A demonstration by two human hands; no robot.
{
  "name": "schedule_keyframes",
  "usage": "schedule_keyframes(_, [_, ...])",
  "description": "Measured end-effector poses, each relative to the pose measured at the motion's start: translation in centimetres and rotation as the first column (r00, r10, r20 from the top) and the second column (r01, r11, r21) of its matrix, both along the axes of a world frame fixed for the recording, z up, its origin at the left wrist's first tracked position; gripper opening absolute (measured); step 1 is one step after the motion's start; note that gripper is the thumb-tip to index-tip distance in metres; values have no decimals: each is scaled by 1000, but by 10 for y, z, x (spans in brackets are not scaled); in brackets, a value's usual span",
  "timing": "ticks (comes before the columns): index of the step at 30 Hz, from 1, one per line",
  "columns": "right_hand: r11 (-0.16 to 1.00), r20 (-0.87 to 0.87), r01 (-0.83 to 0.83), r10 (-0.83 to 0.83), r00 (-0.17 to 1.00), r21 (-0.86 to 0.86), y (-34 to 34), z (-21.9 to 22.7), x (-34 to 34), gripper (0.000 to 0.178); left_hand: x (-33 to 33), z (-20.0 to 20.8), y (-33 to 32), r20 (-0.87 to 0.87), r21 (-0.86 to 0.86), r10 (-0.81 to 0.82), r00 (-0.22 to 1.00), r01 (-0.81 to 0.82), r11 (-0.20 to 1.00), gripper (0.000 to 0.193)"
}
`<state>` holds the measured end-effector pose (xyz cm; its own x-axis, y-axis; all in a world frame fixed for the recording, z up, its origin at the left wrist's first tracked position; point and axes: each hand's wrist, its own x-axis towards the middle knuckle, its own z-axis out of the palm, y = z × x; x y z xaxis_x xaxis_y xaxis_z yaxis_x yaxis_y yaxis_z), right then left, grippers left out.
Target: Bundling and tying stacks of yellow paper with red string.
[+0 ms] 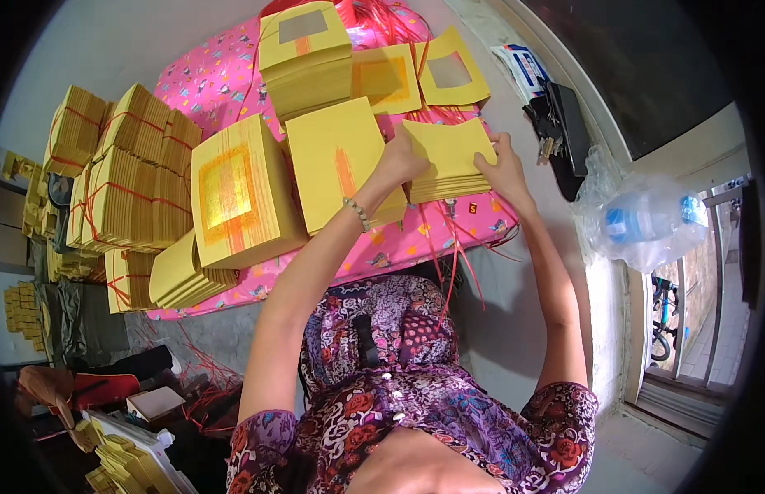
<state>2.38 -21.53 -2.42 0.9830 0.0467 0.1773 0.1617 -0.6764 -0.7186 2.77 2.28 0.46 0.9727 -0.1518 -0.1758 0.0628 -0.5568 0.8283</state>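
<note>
9 o'clock: red-tied paper bundles (123,198) | 10: gold-foiled paper stack (234,189) | 11: red-streaked paper stack (326,152) | 12: left hand (401,160) at left edge of yellow paper sheaf (445,150), grip unclear | 1: sheaf | 2: right hand (506,171) pinching sheaf's right edge

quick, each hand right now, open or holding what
Left hand: at the left edge of the yellow paper stack, fingers partly hidden; grip cannot be told.
Right hand: thumb over the stack's right edge; grip cannot be told.

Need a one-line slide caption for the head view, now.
Left hand and right hand grip opposite sides of a yellow paper stack, taller stacks nearby on a pink patterned cover.
</note>
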Motion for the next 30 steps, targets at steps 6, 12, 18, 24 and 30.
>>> schedule_keyframes(6, [998,14,11,-10,1000,-61,5,14,-11,42,0,-4,-7,24,102,-41,999,38,994,84])
schedule_keyframes(12, [936,242,54,34,970,-347,18,26,-18,50,2,-7,-8,26,155,-66,998,61,986,96])
schedule_keyframes(18, [889,319,-90,253,913,-448,39,14,-16,59,-2,-4,-10,27,114,-61,998,58,992,97])
schedule_keyframes(24, [876,152,-187,280,948,-445,31,-12,-9,56,-14,-7,-19,282,134,-5,959,-34,990,100])
schedule_keyframes(30, [863,145,-191,288,947,-467,35,-12,-11,55,-24,-4,-11,558,256,-68,827,-94,962,83])
